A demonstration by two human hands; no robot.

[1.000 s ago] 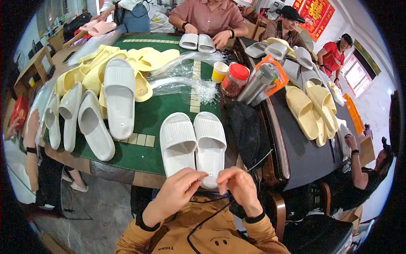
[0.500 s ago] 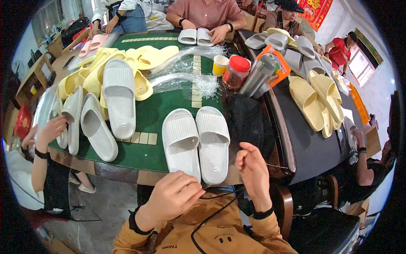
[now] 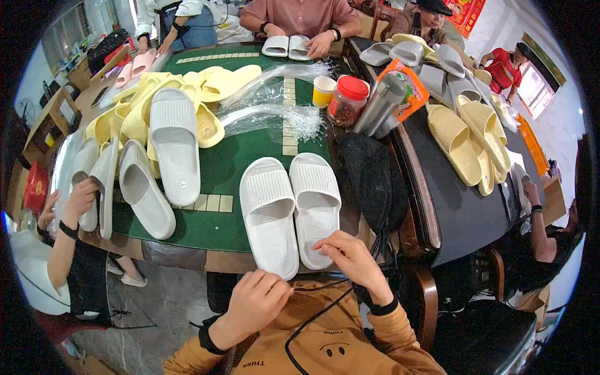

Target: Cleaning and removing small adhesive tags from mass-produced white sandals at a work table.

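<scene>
Two light grey slide sandals lie side by side at the table's front edge, heels toward me: the left sandal [image 3: 271, 231] and the right sandal [image 3: 315, 194]. My left hand [image 3: 255, 306] is closed just below the left sandal's heel, thumb and fingers pinched together; what they hold is too fine to make out. Over the right sandal's heel, my right hand [image 3: 355, 262] has its fingers bent and drawn together, its fingertips at the insole. Whatever lies between those fingertips is hidden.
A heap of yellow slides [image 3: 144, 112] and more grey slides [image 3: 175, 144] fills the left. Clear plastic strands [image 3: 275, 119] lie mid-table. To the right are a paper cup [image 3: 323, 92], red-lidded jar [image 3: 349, 100], steel flask [image 3: 382, 103] and black mesh bag [image 3: 369, 181]. Co-workers sit around.
My right hand has moved left and down, from beside the right sandal onto its heel. My left hand has dropped slightly, baring the left sandal's heel. The co-worker at left has shifted a grey slide.
</scene>
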